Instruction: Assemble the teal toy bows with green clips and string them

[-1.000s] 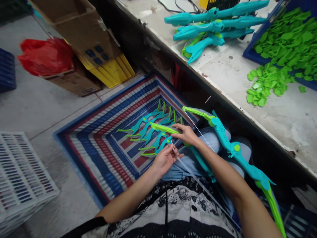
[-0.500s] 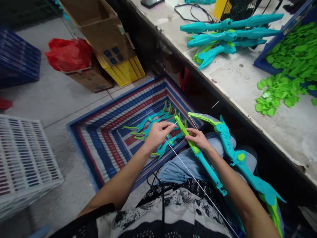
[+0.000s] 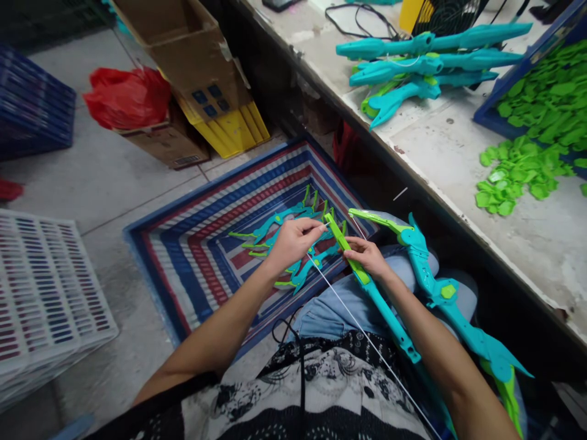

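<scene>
My right hand [image 3: 367,256] is wrapped round the green tip of a teal and green toy bow [image 3: 376,299] that slants over my lap. My left hand [image 3: 293,239] pinches the white bowstring [image 3: 348,318] close to that green tip, its fingers pressed together. The string runs from the pinch down toward my lap. A second toy bow [image 3: 440,293] lies across my right knee, beside my right arm.
A striped woven bag [image 3: 192,256] on the floor holds several finished bows [image 3: 284,235]. The workbench [image 3: 440,153] on the right carries teal bow parts [image 3: 426,61], loose green pieces [image 3: 513,174] and a blue bin [image 3: 545,91]. Cardboard boxes [image 3: 183,55], a red bag [image 3: 123,98] and a white crate [image 3: 41,299] stand at left.
My left hand has risen from low by my lap to the bow's green tip with the string. The bow has swung from lying sideways to slanting along my lap.
</scene>
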The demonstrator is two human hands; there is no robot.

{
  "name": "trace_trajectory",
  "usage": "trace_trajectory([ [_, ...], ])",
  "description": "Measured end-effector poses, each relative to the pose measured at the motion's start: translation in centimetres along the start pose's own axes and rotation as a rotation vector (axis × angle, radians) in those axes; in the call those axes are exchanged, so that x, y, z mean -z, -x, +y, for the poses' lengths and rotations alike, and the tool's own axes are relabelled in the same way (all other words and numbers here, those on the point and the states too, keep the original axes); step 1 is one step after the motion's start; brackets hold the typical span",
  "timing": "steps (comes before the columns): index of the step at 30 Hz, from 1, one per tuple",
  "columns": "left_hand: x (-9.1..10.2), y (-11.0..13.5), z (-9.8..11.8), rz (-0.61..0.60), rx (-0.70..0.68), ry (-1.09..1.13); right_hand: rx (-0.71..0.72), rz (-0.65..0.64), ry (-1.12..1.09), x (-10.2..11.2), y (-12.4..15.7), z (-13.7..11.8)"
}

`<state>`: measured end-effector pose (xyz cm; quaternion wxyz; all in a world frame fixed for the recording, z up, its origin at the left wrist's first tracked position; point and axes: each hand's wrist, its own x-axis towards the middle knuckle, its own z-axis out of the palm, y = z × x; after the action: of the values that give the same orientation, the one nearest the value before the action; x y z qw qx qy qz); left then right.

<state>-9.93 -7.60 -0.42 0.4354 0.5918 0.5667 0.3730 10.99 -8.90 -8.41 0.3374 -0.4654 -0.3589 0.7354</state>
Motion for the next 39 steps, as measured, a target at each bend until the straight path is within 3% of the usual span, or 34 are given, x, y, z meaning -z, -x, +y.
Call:
trace_trajectory([
  [7, 0.2, -0.4, 0.5, -0.054, -0.064, -0.029, 0.004, 0.013, 0.006, -0.2, 0.1, 0.0],
  [13, 0.0, -0.8, 0.1, -0.045, 0.002, 0.009, 0.020, 0.008, -0.012, -0.5, 0.3, -0.1],
  [16, -0.4, -0.8, -0.3, -0.056, 0.079, 0.165, 0.042, 0.003, -0.019, -0.7, 0.5, 0.1],
  [19, -0.7, -0.8, -0.5, -0.145, 0.161, 0.367, 0.063, -0.015, -0.016, -1.1, 0.8, 0.3],
  [23, -0.9, -0.8, -0.2, -0.208, 0.172, 0.473, 0.085, -0.018, 0.003, -1.5, 0.8, 0.3],
  [29, -0.3, -0.4, -0.3, -0.252, 0.184, 0.426, 0.118, 0.044, 0.025, -1.1, 0.7, -0.1],
  [39, 0.0, -1.0, 0.7, -0.328, 0.123, 0.350, 0.111, 0.036, 0.009, -1.0, 1.0, -0.2],
])
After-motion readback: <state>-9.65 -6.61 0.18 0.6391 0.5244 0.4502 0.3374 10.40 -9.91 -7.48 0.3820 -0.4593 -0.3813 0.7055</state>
